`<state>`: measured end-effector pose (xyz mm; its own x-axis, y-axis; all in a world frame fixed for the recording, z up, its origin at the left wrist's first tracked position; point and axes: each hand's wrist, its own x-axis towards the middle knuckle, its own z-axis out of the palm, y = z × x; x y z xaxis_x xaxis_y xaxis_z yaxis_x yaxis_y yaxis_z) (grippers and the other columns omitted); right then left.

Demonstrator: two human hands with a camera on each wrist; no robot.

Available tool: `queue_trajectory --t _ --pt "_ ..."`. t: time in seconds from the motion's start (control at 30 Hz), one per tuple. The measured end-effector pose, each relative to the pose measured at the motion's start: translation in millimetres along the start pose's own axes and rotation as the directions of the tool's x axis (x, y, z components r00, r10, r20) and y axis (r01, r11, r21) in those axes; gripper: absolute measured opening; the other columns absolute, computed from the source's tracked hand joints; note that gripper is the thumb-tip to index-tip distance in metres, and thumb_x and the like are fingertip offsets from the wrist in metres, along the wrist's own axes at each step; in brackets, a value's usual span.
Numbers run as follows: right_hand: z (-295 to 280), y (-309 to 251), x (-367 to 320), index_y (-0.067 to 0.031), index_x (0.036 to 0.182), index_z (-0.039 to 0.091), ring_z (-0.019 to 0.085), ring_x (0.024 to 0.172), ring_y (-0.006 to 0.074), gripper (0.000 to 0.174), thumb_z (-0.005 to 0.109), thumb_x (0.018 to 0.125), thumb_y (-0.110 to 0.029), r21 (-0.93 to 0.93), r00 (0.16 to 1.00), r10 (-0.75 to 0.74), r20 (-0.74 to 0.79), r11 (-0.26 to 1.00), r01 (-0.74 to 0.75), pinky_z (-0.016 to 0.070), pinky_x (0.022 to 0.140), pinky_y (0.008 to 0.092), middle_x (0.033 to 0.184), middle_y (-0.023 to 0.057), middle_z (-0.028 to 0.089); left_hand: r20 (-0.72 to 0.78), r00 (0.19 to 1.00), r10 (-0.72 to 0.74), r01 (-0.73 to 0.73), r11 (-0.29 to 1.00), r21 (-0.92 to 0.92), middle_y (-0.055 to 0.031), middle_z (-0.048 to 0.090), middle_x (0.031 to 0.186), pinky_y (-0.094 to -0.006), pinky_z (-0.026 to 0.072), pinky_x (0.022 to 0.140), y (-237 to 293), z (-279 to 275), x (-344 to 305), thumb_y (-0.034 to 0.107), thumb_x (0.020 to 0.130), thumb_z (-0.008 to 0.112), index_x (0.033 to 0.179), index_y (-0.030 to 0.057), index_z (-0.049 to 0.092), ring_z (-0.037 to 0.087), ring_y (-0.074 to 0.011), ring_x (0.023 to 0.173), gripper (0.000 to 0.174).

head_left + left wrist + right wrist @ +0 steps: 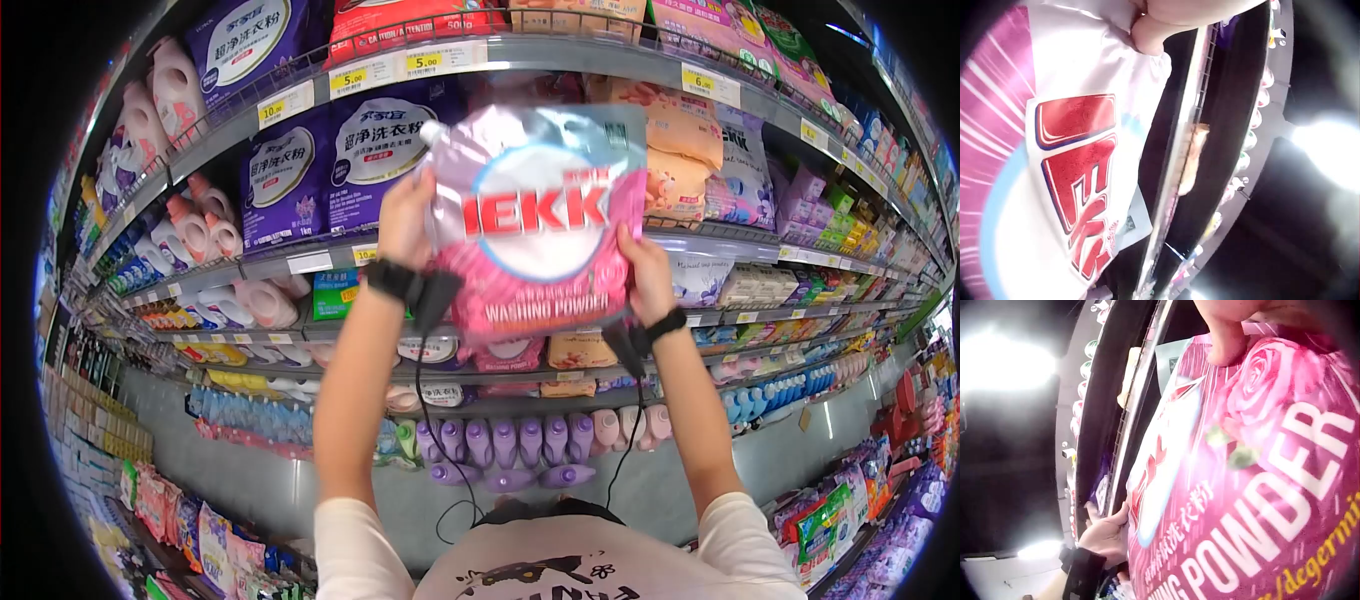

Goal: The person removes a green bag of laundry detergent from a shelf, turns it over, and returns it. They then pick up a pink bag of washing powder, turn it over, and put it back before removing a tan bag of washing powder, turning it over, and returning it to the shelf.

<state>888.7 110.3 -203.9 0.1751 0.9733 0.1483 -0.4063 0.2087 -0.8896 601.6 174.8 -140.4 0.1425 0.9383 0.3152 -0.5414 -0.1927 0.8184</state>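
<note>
A pink and silver bag of washing powder (540, 265) is held up in front of the shelves, its printed front towards the head camera. My left hand (405, 215) grips its left edge near the top corner. Lower on the opposite side, my right hand (648, 272) grips the right edge with the thumb on the front. In the left wrist view the left thumb (1149, 34) presses the pale upper part of the bag. The right wrist view shows the right thumb (1227, 340) above a printed rose, and the left hand (1107, 537) at the far edge.
Purple washing powder bags (385, 150) stand on the shelf behind, left of the held bag. Peach-coloured bags (680, 140) lie to its right. Wire rails and price tags (712, 85) line the shelf edges. Purple bottles (505, 440) stand low down. Cables (425, 400) hang from both wrists.
</note>
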Motion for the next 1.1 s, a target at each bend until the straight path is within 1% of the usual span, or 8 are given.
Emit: queue_trajectory --t 0.23,0.37,0.43,0.47,0.53,0.63,0.9,1.1 --pt "36.8 -18.0 145.0 0.0034 0.077 0.062 0.046 0.060 0.0091 0.026 0.065 0.081 -0.022 -0.122 0.987 -0.155 -0.046 0.981 0.149 0.0374 0.055 0.0248 0.066 0.0015 0.055 -0.263 0.962 0.080 0.054 0.882 0.468 -0.0046 0.059 0.092 -0.0290 0.0409 0.072 17.6 -26.6 175.3 0.020 0.084 0.060 0.099 -0.0004 0.061 0.048 -0.0145 0.077 0.026" --pt "40.8 -17.8 181.1 0.0021 0.079 0.059 0.051 0.062 0.0114 0.024 0.065 0.081 -0.021 -0.293 0.966 -0.214 -0.147 0.942 0.164 0.0398 0.056 0.0263 0.072 0.0045 0.057 -0.092 0.964 0.248 -0.116 0.710 0.694 -0.0096 0.057 0.108 -0.0340 0.0402 0.086 -3.8 -70.9 267.1 0.017 0.079 0.064 0.114 0.0013 0.052 0.052 -0.0225 0.099 0.041" --pt "57.3 -14.9 186.1 0.0030 0.079 0.058 0.049 0.062 0.0115 0.025 0.066 0.081 -0.021 -0.238 0.921 -0.333 -0.202 0.929 0.284 0.0390 0.056 0.0270 0.071 0.0042 0.055 -0.012 0.953 0.304 -0.181 0.598 0.780 -0.0104 0.057 0.108 -0.0342 0.0402 0.086 -4.4 -74.9 276.5 0.018 0.079 0.063 0.114 0.0011 0.052 0.052 -0.0235 0.099 0.041" --pt "59.7 -26.6 180.3 0.0047 0.081 0.060 0.047 0.061 0.0126 0.026 0.066 0.080 -0.020 -0.342 0.955 -0.120 -0.272 0.939 0.021 0.0388 0.057 0.0286 0.068 0.0050 0.055 0.016 0.947 0.320 -0.199 0.549 0.812 -0.0108 0.057 0.108 -0.0343 0.0402 0.086 -4.3 -76.9 279.8 0.019 0.079 0.063 0.114 0.0010 0.052 0.052 -0.0240 0.099 0.041" --pt "37.4 8.2 241.9 0.0051 0.082 0.061 0.047 0.060 0.0141 0.029 0.066 0.080 -0.023 -0.534 0.854 -0.465 -0.234 0.796 0.287 0.0394 0.058 0.0309 0.065 0.0062 0.056 0.075 0.937 0.342 -0.235 0.455 0.859 -0.0116 0.057 0.108 -0.0345 0.0403 0.087 -0.8 -75.7 286.8 0.020 0.079 0.062 0.114 0.0008 0.052 0.052 -0.0251 0.100 0.041" --pt "61.6 -1.9 226.9 0.0050 0.079 0.062 0.057 0.068 0.0284 0.037 0.060 0.083 -0.032 -0.840 0.732 -0.654 -0.192 0.495 0.222 0.0417 0.063 0.0383 0.073 0.0190 0.062 0.150 0.916 0.372 -0.282 0.330 0.901 -0.0129 0.057 0.109 -0.0348 0.0403 0.087 -4.4 -73.9 298.8 0.021 0.080 0.060 0.114 0.0005 0.052 0.051 -0.0266 0.101 0.041" --pt "85.6 -6.4 216.9 0.0047 0.083 0.060 0.057 0.073 0.0436 0.037 0.054 0.085 -0.032 -0.910 0.556 -0.801 -0.220 0.374 0.178 0.0429 0.062 0.0464 0.076 0.0283 0.058 0.329 0.824 0.461 -0.360 -0.022 0.933 -0.0161 0.057 0.110 -0.0356 0.0404 0.088 -27.0 -59.5 309.2 0.025 0.081 0.056 0.113 -0.0002 0.052 0.051 -0.0308 0.103 0.041" --pt "90.0 -3.7 204.1 0.0042 0.080 0.057 0.055 0.076 0.0445 0.039 0.051 0.086 -0.033 -0.922 0.539 -0.826 -0.165 0.323 0.214 0.0433 0.065 0.0472 0.073 0.0275 0.057 0.297 0.819 0.491 -0.403 0.124 0.907 -0.0185 0.056 0.112 -0.0361 0.0405 0.088 -40.2 -71.6 296.8 0.027 0.081 0.053 0.112 -0.0007 0.052 0.051 -0.0339 0.105 0.042"
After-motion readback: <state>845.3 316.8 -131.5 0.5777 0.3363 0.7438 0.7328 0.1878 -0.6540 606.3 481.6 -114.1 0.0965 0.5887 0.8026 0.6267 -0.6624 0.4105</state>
